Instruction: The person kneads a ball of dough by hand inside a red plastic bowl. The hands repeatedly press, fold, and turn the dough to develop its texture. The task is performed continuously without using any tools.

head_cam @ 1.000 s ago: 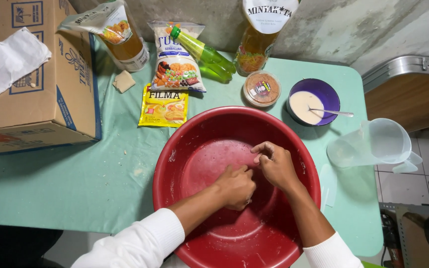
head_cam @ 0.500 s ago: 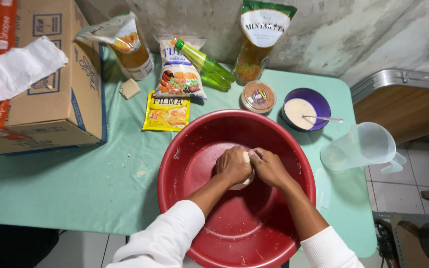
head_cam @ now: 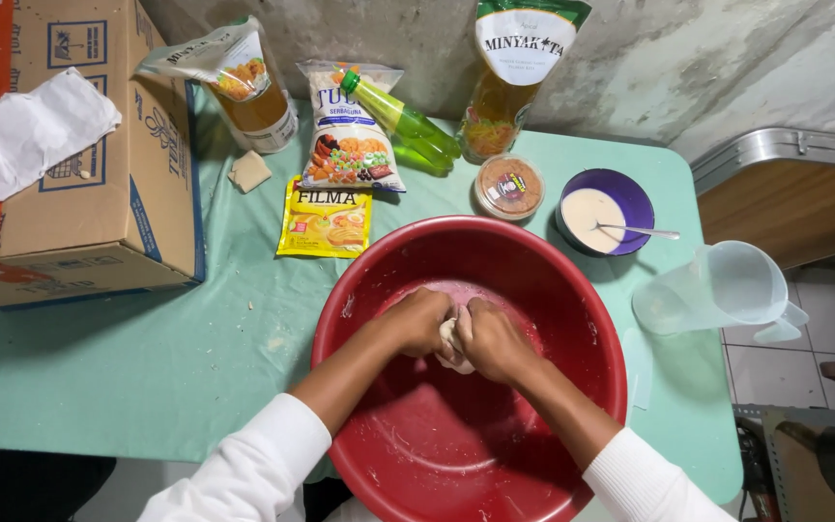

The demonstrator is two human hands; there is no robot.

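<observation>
A large red plastic basin (head_cam: 543, 271) sits on the green-covered table (head_cam: 128, 377) in front of me. Inside it, both my hands press together on a pale lump of dough (head_cam: 451, 340). My left hand (head_cam: 417, 321) cups the dough from the left and my right hand (head_cam: 492, 338) closes over it from the right. Only a small strip of dough shows between the fingers. Flour smears streak the basin's floor.
Behind the basin stand two oil pouches (head_cam: 509, 77), a flour bag (head_cam: 350, 130), a green bottle (head_cam: 403, 121), a yellow sachet (head_cam: 327, 220), a small lidded tub (head_cam: 508, 186) and a purple bowl (head_cam: 601, 213) with a spoon. A clear jug (head_cam: 717, 290) lies right; a cardboard box (head_cam: 70, 164) stands left.
My hands came together from slightly apart and now clasp the dough between them at the basin's middle. The view has shifted a little downward.
</observation>
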